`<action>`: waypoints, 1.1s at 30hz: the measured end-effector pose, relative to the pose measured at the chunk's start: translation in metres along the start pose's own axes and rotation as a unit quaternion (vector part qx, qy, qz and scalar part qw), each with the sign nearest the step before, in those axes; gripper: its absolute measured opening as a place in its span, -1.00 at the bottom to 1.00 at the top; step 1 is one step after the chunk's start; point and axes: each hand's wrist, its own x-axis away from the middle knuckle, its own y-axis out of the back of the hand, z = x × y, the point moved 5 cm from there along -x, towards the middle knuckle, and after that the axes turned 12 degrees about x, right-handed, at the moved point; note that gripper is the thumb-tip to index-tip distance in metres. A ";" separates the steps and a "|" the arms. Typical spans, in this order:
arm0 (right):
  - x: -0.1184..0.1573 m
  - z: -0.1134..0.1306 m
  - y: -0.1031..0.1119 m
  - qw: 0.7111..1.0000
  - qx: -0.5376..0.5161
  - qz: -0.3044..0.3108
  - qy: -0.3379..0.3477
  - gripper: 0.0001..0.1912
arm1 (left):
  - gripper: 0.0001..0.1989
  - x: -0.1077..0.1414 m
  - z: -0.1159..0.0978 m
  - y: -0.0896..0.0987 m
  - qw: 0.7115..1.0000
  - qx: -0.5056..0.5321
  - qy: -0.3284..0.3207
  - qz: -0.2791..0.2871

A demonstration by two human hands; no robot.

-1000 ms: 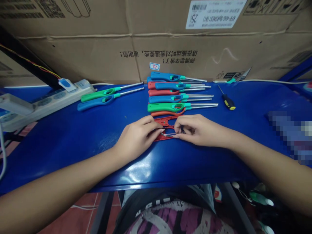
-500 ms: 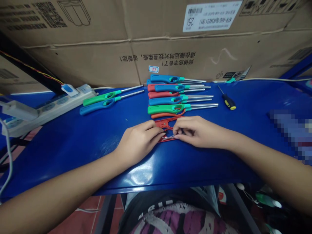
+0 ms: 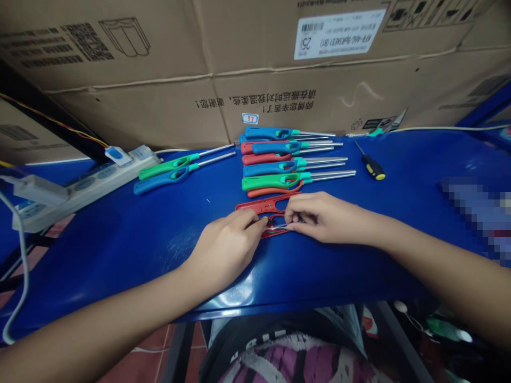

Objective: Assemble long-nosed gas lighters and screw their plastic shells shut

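Observation:
An opened red lighter shell lies in two halves on the blue table. The upper half (image 3: 253, 206) rests with its inner side showing, just behind my hands. My left hand (image 3: 225, 244) is closed around the lower half (image 3: 275, 233), its fingertips pressed near small dark parts inside. From there a thin pale wire (image 3: 278, 227) runs to my right hand (image 3: 325, 218), whose thumb and fingers are pinched together on its end. My fingers hide much of the lower half. Behind it lie several assembled lighters, the green lighter (image 3: 263, 182) among the nearest.
A green lighter (image 3: 164, 168) and a blue lighter (image 3: 162, 182) lie beside a power strip (image 3: 96, 178) at left. To the right is a black and yellow screwdriver (image 3: 373, 166). A large cardboard box (image 3: 159, 106) stands along the back of the blue table (image 3: 359, 271).
My left hand has shifted slightly down and left, uncovering more of the upper red half. My right hand keeps its pinch in nearly the same place. The camera view has tilted slightly.

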 end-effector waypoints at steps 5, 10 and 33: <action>0.000 0.001 0.000 1.000 0.006 -0.009 0.008 -0.93 | -0.71 0.002 -0.008 0.001 1.000 -0.023 -0.002 0.019; 0.001 -0.001 0.000 1.000 0.015 -0.004 0.006 -0.92 | -0.63 0.006 -0.016 -0.002 0.998 -0.048 -0.019 0.039; 0.007 0.009 0.006 0.998 -0.024 0.038 0.044 -0.85 | -0.62 0.008 -0.011 -0.004 0.998 0.009 0.000 0.062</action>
